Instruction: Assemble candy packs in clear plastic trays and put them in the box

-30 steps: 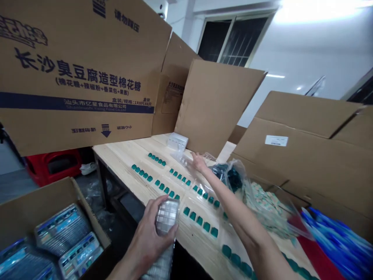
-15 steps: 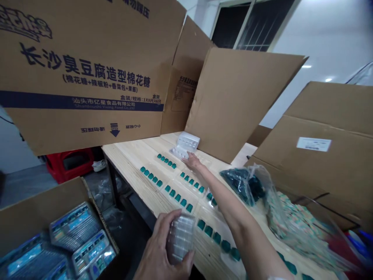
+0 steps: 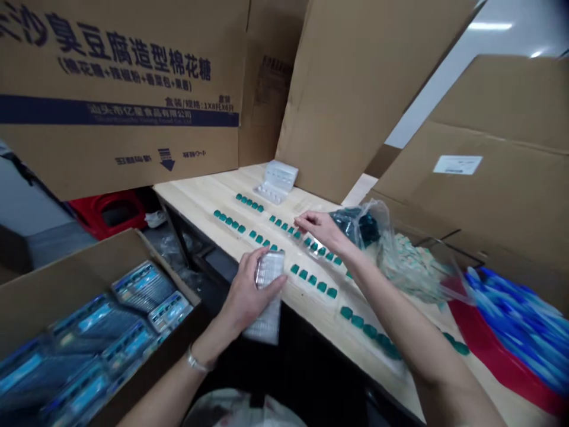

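Pale wooden table (image 3: 200, 193), boxes behind, green pieces (image 3: 313, 280) in rows

Big printed box (image 3: 120, 139) at the far left bears blue writing: 臭豆腐造型棉花糖 in large characters, the start of the line running out of my view. Lower down, a dark blue band carries 汕头市亿星食品有限公司, with 盒装 just above; smaller lines are blurred, and some words beside the blue arrow (image 3: 166, 160) stand upside down. Right-hand box (image 3: 502, 219) wears a white label (image 3: 457, 165) too small to read.

My left hand (image 3: 253, 290) is wrapped round a stack of clear trays (image 3: 267, 323), ribbed and shiny, by the table's near edge. My right hand (image 3: 322, 228) is over the rows, fingers drawn together near the green pieces; I cannot tell whether they pinch anything. Those pieces are small, dark green and blocky, set in short lines; clear trays seem to lie under them, their edges barely showing. At the far end sits an open tray (image 3: 275, 182), lid raised.

Lower left, a carton (image 3: 89, 267) holds packs (image 3: 124, 341) with blue printed fronts, their writing blurred. On the table, a clear plastic bag (image 3: 377, 209) holds dark teal things; beside it lie pale green and orange packets (image 3: 409, 261), partly under plastic. Farther right, a red tub (image 3: 484, 353) is heaped with glossy blue things (image 3: 528, 338).
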The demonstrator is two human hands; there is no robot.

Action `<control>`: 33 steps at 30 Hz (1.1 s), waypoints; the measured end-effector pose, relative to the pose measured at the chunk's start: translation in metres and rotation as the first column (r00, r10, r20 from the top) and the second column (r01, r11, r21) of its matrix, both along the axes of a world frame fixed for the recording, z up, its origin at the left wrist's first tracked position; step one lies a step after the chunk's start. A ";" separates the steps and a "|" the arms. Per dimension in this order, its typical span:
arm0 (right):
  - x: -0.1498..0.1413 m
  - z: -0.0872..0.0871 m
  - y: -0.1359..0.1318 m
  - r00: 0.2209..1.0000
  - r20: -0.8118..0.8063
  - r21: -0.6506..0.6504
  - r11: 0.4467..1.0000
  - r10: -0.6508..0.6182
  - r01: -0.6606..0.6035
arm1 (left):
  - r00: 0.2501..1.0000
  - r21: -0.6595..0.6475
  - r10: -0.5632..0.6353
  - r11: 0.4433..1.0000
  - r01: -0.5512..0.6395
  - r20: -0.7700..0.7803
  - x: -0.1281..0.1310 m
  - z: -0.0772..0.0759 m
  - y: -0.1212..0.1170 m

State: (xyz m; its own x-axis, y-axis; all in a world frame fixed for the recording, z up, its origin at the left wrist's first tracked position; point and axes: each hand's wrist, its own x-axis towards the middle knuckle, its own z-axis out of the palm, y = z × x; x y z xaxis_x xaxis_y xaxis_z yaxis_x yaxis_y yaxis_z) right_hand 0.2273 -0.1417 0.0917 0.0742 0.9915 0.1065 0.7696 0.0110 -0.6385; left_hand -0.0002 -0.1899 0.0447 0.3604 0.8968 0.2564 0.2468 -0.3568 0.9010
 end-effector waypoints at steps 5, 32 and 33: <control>-0.063 0.004 -0.093 0.852 -0.521 -0.106 0.986 0.054 -0.128 | 1.000 0.084 0.027 0.996 -0.027 -0.002 0.000 -0.004 -0.002; -0.054 -0.030 -0.117 0.731 -0.678 0.025 0.991 -0.077 0.128 | 0.994 0.189 0.101 0.978 -0.092 -0.034 0.002 -0.002 -0.005; -0.044 -0.026 -0.113 0.722 -0.688 0.049 0.989 -0.068 0.140 | 0.994 0.175 0.109 0.979 -0.101 -0.033 0.000 -0.003 -0.003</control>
State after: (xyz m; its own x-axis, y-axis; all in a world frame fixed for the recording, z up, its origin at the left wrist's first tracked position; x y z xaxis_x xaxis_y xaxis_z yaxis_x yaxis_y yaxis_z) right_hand 0.1830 -0.2548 0.0654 0.2645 0.9615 0.0743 0.1252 0.0422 -0.9912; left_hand 0.0000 -0.1933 0.0416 0.2802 0.8737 0.3978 0.3275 -0.4765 0.8159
